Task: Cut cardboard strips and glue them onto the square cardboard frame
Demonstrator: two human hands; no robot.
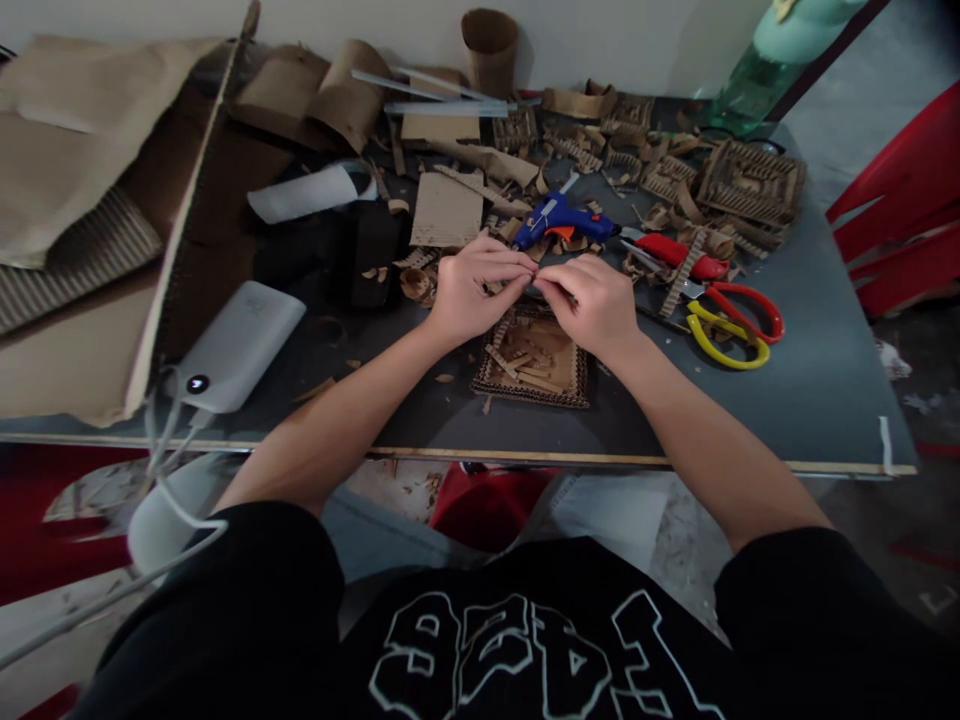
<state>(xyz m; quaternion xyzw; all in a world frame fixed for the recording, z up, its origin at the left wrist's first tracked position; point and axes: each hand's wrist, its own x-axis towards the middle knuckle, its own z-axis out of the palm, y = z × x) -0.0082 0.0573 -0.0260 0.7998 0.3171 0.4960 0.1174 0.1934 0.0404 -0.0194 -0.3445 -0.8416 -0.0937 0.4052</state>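
Observation:
My left hand [471, 288] and my right hand [589, 303] meet fingertip to fingertip above a small square cardboard tray [534, 362] on the grey table [810, 380]. Both pinch a thin cardboard strip [534, 287] between them; the strip is mostly hidden by the fingers. The tray has corrugated edges and holds several loose cardboard slats. Just beyond my hands lies a blue glue gun [564, 220] with an orange trigger.
Red-handled scissors [739, 300] and yellow-handled scissors [724, 340] lie right of my hands. Cardboard lattice pieces [750, 180] and scraps crowd the back. A white power bank [236, 345] with a cable sits left, beside brown cardboard sheets [82, 130]. A cardboard tube [490, 48] stands at the back.

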